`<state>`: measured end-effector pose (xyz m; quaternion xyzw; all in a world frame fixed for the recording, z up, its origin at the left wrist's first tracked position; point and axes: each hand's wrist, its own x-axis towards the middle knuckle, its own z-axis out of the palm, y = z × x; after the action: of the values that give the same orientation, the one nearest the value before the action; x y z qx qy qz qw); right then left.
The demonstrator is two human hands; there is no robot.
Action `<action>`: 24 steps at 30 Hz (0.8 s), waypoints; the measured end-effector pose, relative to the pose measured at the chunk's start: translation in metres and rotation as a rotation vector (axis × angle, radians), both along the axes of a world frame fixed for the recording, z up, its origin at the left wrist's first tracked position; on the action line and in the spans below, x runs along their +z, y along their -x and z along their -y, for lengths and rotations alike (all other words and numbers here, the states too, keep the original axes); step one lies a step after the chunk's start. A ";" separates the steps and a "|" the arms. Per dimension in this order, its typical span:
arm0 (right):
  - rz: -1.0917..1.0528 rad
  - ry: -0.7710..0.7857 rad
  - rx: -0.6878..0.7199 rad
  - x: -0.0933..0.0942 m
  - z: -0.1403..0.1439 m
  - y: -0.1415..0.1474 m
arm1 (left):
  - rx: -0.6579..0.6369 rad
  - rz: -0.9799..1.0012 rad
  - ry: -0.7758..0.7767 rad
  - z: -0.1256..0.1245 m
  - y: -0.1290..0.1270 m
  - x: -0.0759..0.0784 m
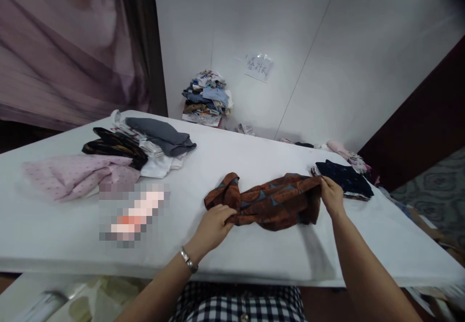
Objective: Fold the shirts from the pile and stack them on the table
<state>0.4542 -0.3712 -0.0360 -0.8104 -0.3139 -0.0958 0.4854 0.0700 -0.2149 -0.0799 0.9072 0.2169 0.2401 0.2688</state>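
Observation:
A rust-brown patterned shirt (pixel 276 201) with blue-grey patches is stretched sideways above the white table, its lower folds close to the surface. My left hand (pixel 215 222), with a silver band at the wrist, is closed on the shirt's left part near the collar-like fold. At the other end, my right hand (pixel 332 195) pinches the upper right corner and holds it up. Just beyond my right hand lies a folded navy garment (pixel 343 179) on top of other cloth.
Crumpled clothes lie at the table's left: a pink dotted one (pixel 83 174), a black one (pixel 112 145) and a grey one (pixel 160 133). A tall clothes pile (pixel 207 99) stands by the wall, near a paper sign (pixel 259 67). More garments (pixel 345 152) lie behind the table's right edge.

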 end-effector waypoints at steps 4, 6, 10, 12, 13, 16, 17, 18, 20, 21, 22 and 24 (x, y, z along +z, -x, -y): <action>0.093 0.152 0.066 -0.011 0.010 0.029 | -0.046 -0.110 -0.047 0.007 0.003 -0.011; 0.166 0.116 0.281 -0.011 0.005 0.067 | -0.010 -0.079 -0.080 0.006 0.002 -0.010; 0.012 0.231 0.815 -0.014 -0.016 0.161 | 0.027 0.108 -0.170 0.009 -0.008 0.003; -0.042 0.289 0.935 -0.020 -0.030 0.195 | 0.004 0.237 -0.179 0.015 -0.014 0.011; -0.070 0.288 0.964 -0.024 -0.036 0.206 | -0.014 0.299 -0.161 0.018 -0.016 0.015; -0.265 0.158 0.960 -0.030 -0.055 0.215 | -0.042 0.430 -0.077 0.024 -0.016 0.017; -0.378 0.083 0.922 -0.030 -0.060 0.211 | -0.026 0.446 -0.053 0.024 -0.013 0.014; -0.505 -0.004 0.863 -0.028 -0.064 0.205 | 0.018 0.452 -0.029 0.022 -0.010 0.011; -0.750 -0.202 0.699 -0.020 -0.068 0.189 | 0.167 0.434 0.043 0.013 -0.001 -0.001; -0.852 -0.297 0.620 -0.014 -0.069 0.181 | 0.254 0.412 0.099 0.007 0.003 -0.007; -0.933 -0.383 0.553 -0.008 -0.068 0.173 | 0.338 0.384 0.169 0.001 0.006 -0.014; -1.028 -0.496 0.471 0.005 -0.064 0.160 | 0.454 0.307 0.342 -0.011 0.009 -0.024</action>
<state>0.2946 -0.3070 -0.0311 -0.5249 -0.1786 0.3468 0.7565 0.0605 -0.2044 -0.1037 0.7306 0.4079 0.3881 0.3863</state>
